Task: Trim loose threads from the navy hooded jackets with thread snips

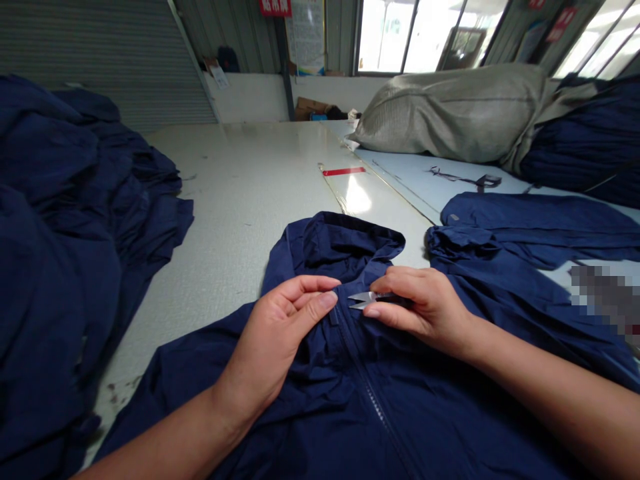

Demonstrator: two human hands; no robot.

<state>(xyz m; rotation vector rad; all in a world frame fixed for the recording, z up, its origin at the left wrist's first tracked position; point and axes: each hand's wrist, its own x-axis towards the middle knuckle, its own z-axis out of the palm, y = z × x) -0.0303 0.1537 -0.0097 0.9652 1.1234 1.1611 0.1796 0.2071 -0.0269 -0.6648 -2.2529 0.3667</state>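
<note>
Two bare hands close together at the top of a navy zip jacket (pixel 320 417), spread front-up across a pale, speckled worktable (pixel 240 213). The left hand (pixel 273 340) open and relaxed, fingers gently curved, thumb tip pressing on the cloth beside the zipper, no fold pinched. The right hand (pixel 420 307) closed in a light pinch around small steel thread snips (pixel 365 300), thumb and forefinger on the body of the tool, its handle end mostly hidden, twin blades slightly parted and pointing toward the left thumb, just above the zipper's top end.

Best handling at this spot: cloth kept smooth under the left thumb, blades low and nearly flat, points clear of the thin fabric.

Lightweight, faintly sheened cloth, crumpled in soft ridges below a bunched collar (pixel 345 243), with a narrow metal-toothed zipper (pixel 373 400) running down the middle. On the left, a soft heap of matching navy garments (pixel 65 200); farther along the table, a bulging grey woven sack (pixel 450 113).
</note>
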